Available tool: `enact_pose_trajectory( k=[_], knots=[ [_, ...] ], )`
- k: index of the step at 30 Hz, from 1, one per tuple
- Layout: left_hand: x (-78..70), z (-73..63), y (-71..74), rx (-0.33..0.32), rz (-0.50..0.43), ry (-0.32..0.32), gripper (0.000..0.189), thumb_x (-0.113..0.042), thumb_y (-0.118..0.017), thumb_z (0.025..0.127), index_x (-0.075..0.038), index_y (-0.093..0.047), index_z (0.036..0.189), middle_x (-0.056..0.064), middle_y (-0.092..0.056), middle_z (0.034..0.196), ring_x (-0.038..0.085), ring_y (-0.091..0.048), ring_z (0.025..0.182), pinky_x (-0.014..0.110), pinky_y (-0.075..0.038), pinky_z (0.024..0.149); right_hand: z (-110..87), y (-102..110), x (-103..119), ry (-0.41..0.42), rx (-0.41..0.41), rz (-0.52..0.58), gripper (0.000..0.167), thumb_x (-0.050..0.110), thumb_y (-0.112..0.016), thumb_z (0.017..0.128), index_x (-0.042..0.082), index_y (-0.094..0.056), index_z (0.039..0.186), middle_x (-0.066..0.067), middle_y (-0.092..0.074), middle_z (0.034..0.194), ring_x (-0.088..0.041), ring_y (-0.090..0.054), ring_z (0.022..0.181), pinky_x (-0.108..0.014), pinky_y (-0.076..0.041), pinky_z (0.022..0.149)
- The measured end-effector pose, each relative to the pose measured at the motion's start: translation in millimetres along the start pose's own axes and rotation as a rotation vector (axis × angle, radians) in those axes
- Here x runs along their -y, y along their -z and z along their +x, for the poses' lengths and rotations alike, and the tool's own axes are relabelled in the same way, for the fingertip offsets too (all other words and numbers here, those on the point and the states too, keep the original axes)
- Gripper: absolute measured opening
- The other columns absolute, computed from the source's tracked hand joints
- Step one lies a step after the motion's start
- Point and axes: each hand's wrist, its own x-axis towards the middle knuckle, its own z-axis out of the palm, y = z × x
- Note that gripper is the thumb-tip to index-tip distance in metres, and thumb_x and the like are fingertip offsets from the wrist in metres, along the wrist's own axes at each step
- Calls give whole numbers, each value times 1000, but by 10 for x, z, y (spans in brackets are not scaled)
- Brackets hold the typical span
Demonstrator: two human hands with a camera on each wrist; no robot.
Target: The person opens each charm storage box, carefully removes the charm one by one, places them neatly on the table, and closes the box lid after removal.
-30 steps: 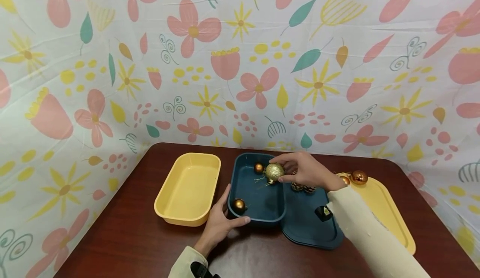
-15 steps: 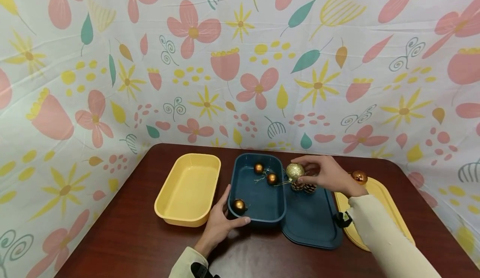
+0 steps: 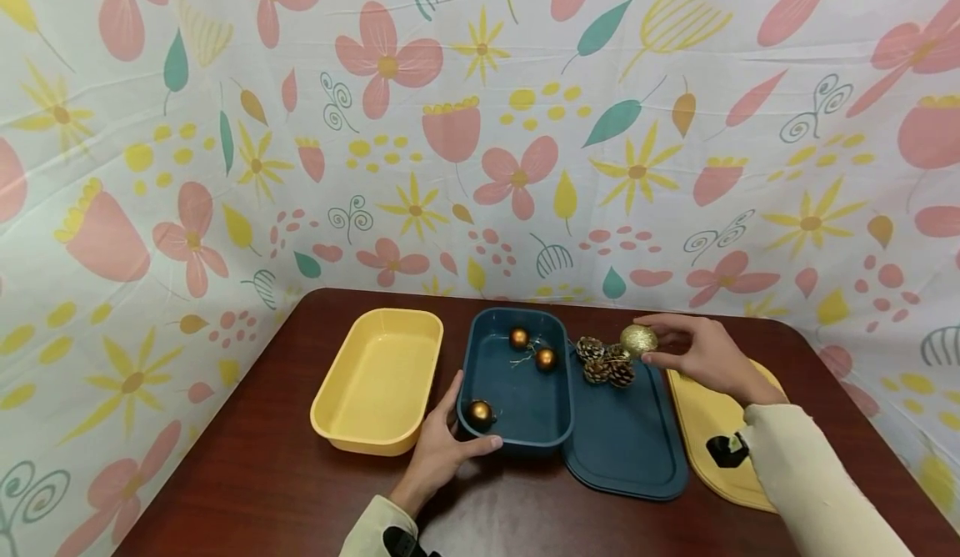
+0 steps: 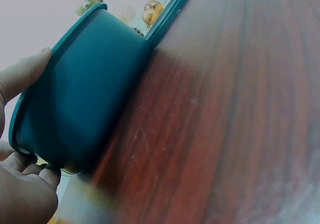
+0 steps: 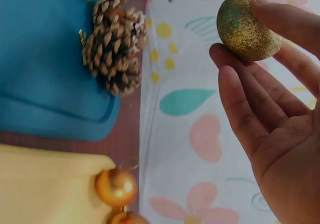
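My left hand (image 3: 437, 457) grips the near left corner of a dark blue rectangular container (image 3: 517, 403), thumb on its front and fingers along its side. In the left wrist view its thumb lies at the rim (image 4: 60, 44). Inside the container lie three bronze Christmas baubles, one (image 3: 480, 415) near the front and two towards the back. My right hand (image 3: 708, 357) pinches a gold glitter bauble (image 3: 639, 339) in the air, right of several pine cones (image 3: 600, 365) on a blue lid (image 3: 630, 449). In the right wrist view the bauble's cap and gold loop show.
A yellow container (image 3: 375, 390) stands left of the blue one. On the far right lies a yellow lid (image 3: 697, 449), partly under my right forearm; shiny copper baubles (image 5: 116, 186) rest at its far end. A floral cloth (image 3: 480, 207) hangs behind the brown table (image 3: 247, 457).
My right hand has carried the gold glitter bauble rightward, out from over the blue container and past the pine cones. The left hand has kept its hold on the container.
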Motion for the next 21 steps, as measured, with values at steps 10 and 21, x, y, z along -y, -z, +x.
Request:
enact_pose_trajectory(
  k=[10, 21],
  knots=[
    [8, 5, 7, 1, -5, 0, 109, -22, -87, 78, -25, -18, 162, 2, -17, 170, 30, -22, 156, 57, -25, 123, -200, 141, -237, -113, -83, -24, 53, 32, -74, 92, 11, -60, 139, -21, -70, 117, 14, -63, 87, -23, -57, 66],
    [18, -1, 12, 7, -8, 1, 108, -23, -87, 79, -27, -19, 162, 2, -16, 170, 31, -23, 155, 56, -27, 122, -368, 190, -586, -231, -210, -75, 57, 38, -75, 91, 9, -60, 139, -13, -63, 110, 23, -54, 81, -17, -54, 64]
  ],
)
